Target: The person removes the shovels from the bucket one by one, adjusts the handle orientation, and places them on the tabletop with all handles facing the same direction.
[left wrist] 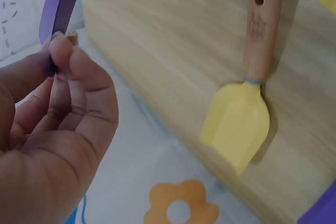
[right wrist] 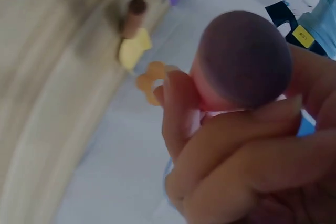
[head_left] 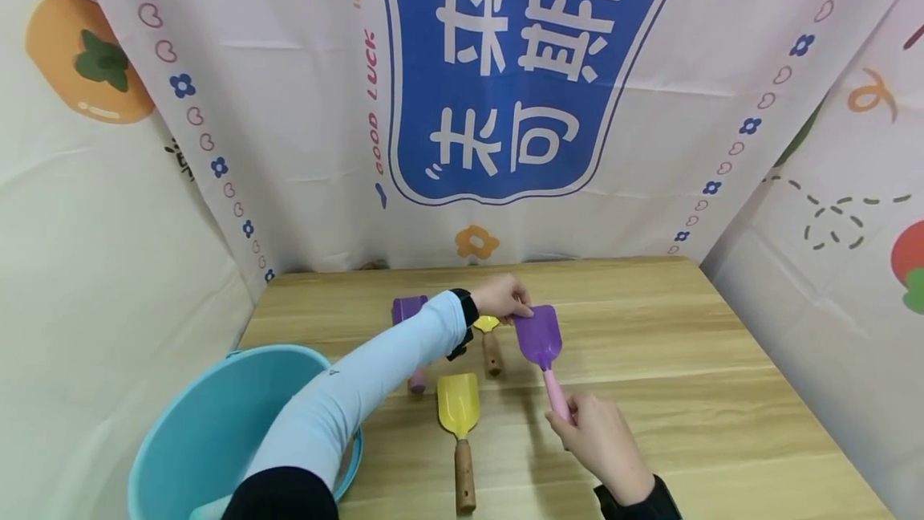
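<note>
Both hands hold one purple toy shovel (head_left: 539, 335) above the table. My right hand (head_left: 602, 440) grips its pink handle (head_left: 556, 396), whose round end (right wrist: 245, 59) faces the right wrist camera. At the blade's far corner, my left hand (head_left: 501, 297) pinches the edge between thumb and fingertips, as the left wrist view shows too. Beneath the left wrist a small yellow shovel (left wrist: 239, 124) with a wooden handle lies on the table. Nearer the front lies a larger yellow shovel (head_left: 458, 406), its wooden handle toward me. The left forearm partly hides another purple shovel (head_left: 409, 307) with a pink handle.
A blue bucket (head_left: 155, 432) stands at the table's left front, with the left sleeve (head_left: 361, 379) crossing over its rim. The wooden table (head_left: 722, 392) reaches back to a printed cloth (head_left: 332, 223), and more cloth hangs at both sides.
</note>
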Motion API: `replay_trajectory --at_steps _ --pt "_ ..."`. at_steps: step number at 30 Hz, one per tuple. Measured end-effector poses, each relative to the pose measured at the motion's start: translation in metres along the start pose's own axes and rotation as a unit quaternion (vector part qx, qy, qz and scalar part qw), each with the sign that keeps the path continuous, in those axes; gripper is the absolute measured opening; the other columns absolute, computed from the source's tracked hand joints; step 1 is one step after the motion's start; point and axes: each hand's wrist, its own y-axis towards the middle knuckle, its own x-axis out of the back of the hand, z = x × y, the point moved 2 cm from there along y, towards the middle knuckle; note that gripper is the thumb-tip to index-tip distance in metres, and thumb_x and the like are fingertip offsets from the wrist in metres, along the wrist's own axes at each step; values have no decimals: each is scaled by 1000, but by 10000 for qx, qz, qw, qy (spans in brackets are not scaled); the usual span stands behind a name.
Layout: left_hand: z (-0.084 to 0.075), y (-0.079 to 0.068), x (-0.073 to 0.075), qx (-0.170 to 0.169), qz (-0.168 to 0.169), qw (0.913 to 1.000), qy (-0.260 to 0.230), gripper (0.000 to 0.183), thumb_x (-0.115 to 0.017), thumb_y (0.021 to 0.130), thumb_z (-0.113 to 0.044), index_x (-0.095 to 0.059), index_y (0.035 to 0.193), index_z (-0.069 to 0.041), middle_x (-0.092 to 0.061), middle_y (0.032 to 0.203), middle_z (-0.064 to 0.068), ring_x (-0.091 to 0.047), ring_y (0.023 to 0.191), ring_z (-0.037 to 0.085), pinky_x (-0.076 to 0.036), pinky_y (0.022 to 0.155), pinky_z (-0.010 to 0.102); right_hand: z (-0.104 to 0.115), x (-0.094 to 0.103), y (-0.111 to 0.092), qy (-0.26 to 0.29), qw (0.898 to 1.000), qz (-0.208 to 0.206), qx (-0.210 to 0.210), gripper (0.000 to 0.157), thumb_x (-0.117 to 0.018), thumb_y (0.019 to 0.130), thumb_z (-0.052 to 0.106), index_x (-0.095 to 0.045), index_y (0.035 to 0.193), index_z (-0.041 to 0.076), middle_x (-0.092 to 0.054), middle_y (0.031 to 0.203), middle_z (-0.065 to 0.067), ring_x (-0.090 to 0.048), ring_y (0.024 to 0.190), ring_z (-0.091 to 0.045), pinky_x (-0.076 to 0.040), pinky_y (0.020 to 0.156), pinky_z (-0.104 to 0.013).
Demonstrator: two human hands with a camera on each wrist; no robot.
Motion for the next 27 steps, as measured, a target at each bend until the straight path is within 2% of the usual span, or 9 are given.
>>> replay_trajectory --at_steps 6,11,15,18,22,27 --pt "14 13 -31 274 -32 9995 -118 7 -66 84 -1 -69 90 2 -64 68 7 -67 73 32 -56 67 39 -22 -15 -7 226 9994 155 -220 21 -71 79 17 -58 65 8 -49 50 7 -45 39 -6 -36 34 -20" --pt "17 18 -49 348 -156 9990 212 9 -67 82 2 -71 89 4 -68 73 12 -68 74 30 -56 64 33 -38 -27 -9 343 9980 427 -330 19 -69 79 14 -57 67 6 -51 50 5 -47 40 -7 -38 34 -20" --pt "19 22 -58 349 -346 9967 650 6 -71 78 2 -72 83 2 -69 72 11 -68 71 26 -52 52 22 -45 -34 -8 370 9973 532 -358 19 -68 80 13 -56 66 6 -51 49 5 -47 40 -8 -38 34 -21" --pt "23 24 -62 377 -440 9932 1007 6 -74 75 2 -73 81 0 -69 71 7 -66 63 17 -47 47 15 -48 -38 -7 372 9968 567 -430 22 -69 79 16 -55 66 7 -50 49 5 -46 41 -9 -38 36 -22" --pt "30 27 -67 402 -403 9876 1464 11 -76 73 1 -74 82 -4 -69 74 2 -59 59 7 -45 50 13 -51 -43 -7 335 9960 648 -507 25 -72 78 20 -55 66 7 -50 50 4 -46 43 -10 -39 38 -23" --pt "37 31 -73 370 -342 9816 1843 13 -76 72 0 -74 83 -7 -69 80 -1 -59 70 8 -45 58 13 -52 -47 -8 301 9960 657 -535 27 -73 77 23 -54 66 8 -50 51 4 -45 45 -10 -37 41 -22"
